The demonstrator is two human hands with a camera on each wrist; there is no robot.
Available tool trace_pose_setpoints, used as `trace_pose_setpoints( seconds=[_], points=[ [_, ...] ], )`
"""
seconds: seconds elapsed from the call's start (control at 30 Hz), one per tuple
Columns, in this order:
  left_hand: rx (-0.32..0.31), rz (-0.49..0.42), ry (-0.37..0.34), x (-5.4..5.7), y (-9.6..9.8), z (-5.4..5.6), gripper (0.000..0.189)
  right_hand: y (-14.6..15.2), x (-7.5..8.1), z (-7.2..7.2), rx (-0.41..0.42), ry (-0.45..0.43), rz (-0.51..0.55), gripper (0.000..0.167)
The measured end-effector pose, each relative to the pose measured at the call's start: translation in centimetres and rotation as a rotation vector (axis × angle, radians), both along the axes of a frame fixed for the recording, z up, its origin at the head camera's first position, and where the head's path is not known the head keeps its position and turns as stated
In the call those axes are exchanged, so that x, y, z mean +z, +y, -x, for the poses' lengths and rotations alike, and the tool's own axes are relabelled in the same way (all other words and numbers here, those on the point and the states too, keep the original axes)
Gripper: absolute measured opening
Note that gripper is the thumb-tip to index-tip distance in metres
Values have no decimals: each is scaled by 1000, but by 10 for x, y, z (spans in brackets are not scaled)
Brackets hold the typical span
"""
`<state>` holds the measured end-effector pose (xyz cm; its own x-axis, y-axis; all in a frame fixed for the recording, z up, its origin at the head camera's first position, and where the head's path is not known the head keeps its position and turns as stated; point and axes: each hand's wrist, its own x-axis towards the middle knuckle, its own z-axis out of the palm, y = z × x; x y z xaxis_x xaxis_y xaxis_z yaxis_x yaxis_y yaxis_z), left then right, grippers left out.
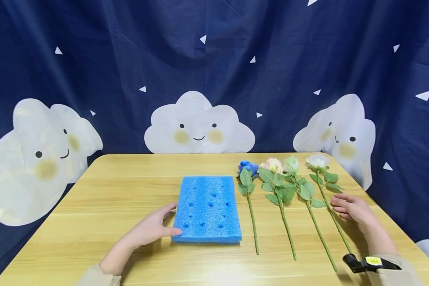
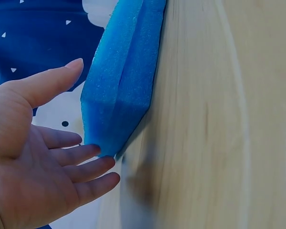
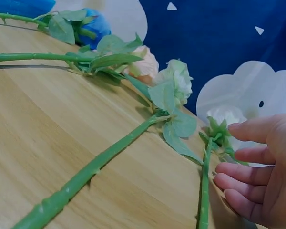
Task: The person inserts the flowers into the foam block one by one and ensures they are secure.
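Note:
A blue foam block (image 1: 205,212) with several small holes in its top lies mid-table. My left hand (image 1: 153,226) is at its left side, thumb over the near corner and fingers spread along the edge; in the left wrist view the fingers (image 2: 93,169) look relaxed beside the foam (image 2: 119,86). At the right, my right hand (image 1: 354,208) is beside the stem of a white artificial flower (image 1: 318,162), fingers loosely bent and not wrapped round it. The right wrist view shows those fingers (image 3: 248,183) just right of the green stem (image 3: 205,186).
Between the foam and the white flower lie a blue flower (image 1: 248,167), a peach flower (image 1: 273,165) and a pale green flower (image 1: 290,165), stems toward me. A black strap (image 1: 357,264) is on my right wrist. A dark blue curtain (image 1: 200,51) hangs behind the wooden table (image 1: 128,186).

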<state>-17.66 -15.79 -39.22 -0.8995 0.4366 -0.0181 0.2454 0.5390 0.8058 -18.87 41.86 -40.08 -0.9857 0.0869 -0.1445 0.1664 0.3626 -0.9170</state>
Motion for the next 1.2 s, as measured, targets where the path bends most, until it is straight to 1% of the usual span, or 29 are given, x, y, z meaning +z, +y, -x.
trace_pose_setpoints(
  seconds=[0.07,0.13,0.27,0.4,0.57,0.73,0.83,1.03,1.2],
  points=[
    [-14,-4,3,0,0,0,90,-2,0,2,-2,-13,-72,64],
    [-28,-6,4,0,0,1,90,-3,0,4,-5,-26,-135,66],
    [-43,-8,-5,-1,0,2,90,-6,0,7,12,-35,-253,65],
    [-52,-18,-23,-1,0,2,92,-9,0,8,45,3,-355,61],
    [-59,-4,-26,0,0,2,92,-15,-1,9,64,45,-441,60],
    [-63,15,-26,0,0,3,93,-18,-2,10,42,39,-510,59],
    [-71,10,-29,0,1,3,93,-18,-1,10,27,20,-519,55],
    [-81,8,-32,0,0,3,93,-16,-1,5,-3,-7,-438,43],
    [-84,17,-27,2,-1,3,93,-13,-1,4,3,-36,-395,37]
  ],
)
